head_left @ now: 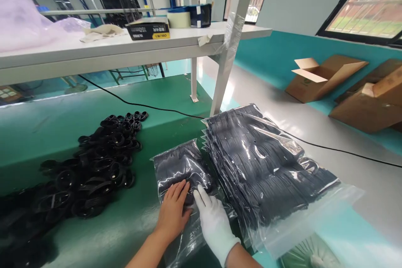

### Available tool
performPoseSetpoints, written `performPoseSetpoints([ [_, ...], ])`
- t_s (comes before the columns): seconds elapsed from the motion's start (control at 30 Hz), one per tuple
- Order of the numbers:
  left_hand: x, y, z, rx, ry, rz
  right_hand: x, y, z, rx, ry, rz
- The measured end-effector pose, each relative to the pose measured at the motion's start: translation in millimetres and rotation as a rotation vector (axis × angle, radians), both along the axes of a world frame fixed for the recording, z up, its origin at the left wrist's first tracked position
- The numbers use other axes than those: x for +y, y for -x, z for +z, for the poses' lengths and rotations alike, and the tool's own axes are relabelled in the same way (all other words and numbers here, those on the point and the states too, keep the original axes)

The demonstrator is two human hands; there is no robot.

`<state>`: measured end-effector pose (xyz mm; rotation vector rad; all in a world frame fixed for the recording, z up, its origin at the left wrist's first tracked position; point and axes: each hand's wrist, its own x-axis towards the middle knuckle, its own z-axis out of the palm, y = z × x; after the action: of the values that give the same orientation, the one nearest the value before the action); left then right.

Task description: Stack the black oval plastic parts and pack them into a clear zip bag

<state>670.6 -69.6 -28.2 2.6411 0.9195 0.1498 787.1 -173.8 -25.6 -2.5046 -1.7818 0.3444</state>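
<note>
A clear plastic bag (179, 165) packed with black pieces lies flat on the green tabletop. My left hand (172, 207), bare, presses on its lower part with the fingers stretched out. Beside it my right hand (215, 222), in a white glove, rests on the same bag, two fingers extended toward the far end. The palms hide some of the contents. Immediately right is a tall stack of similar filled bags (260, 163), their loose clear ends hanging toward me. On the left spreads a pile of black ring-shaped coils (103, 167).
A white shelf (103, 52) crosses above the table, held by a post (228, 46). On it are a black-and-yellow box (147, 29) and a tape roll (179, 19). A black cable (141, 105) runs behind the bags. Cardboard boxes (323, 77) stand at the right wall.
</note>
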Motion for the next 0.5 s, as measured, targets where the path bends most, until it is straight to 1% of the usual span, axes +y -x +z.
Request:
performPoseSetpoints([
  [0.03, -1.0, 5.1, 3.9, -0.019, 0.029, 0.052, -4.2, -0.8, 0.8, 0.021, -0.03, -0.014],
  [0.1, -3.4, 21.0, 14.7, -0.056, 0.06, 0.2, -12.7, 0.5, 2.3, 0.09, -0.117, -0.03],
  [0.17, -7.8, 42.2, 27.7, -0.062, 0.093, 0.358, -20.1, 6.1, 3.3, 0.182, -0.192, 0.001],
  [0.2, -11.3, 53.7, 33.6, -0.041, 0.129, 0.43, -23.1, 10.3, 3.4, 0.225, -0.208, 0.028],
  [0.27, -21.9, 75.3, 40.7, 0.064, 0.25, 0.559, -28.0, 20.2, 2.7, 0.28, -0.186, 0.067],
  [0.33, -37.7, 90.8, 38.0, 0.179, 0.439, 0.651, -32.2, 30.2, 0.2, 0.291, -0.132, 0.078],
  [0.37, -47.3, 95.1, 33.0, 0.209, 0.567, 0.697, -34.5, 34.6, -1.7, 0.286, -0.108, 0.081],
  [0.4, -57.7, 96.7, 26.3, 0.202, 0.708, 0.724, -36.9, 38.5, -4.1, 0.28, -0.086, 0.083],
  [0.47, -78.3, 93.3, 11.2, 0.111, 1.052, 0.821, -42.2, 44.7, -9.8, 0.269, -0.048, 0.107],
  [0.5, -86.9, 89.7, 4.5, 0.033, 1.186, 0.808, -44.8, 46.9, -13.0, 0.263, -0.015, 0.118],
])
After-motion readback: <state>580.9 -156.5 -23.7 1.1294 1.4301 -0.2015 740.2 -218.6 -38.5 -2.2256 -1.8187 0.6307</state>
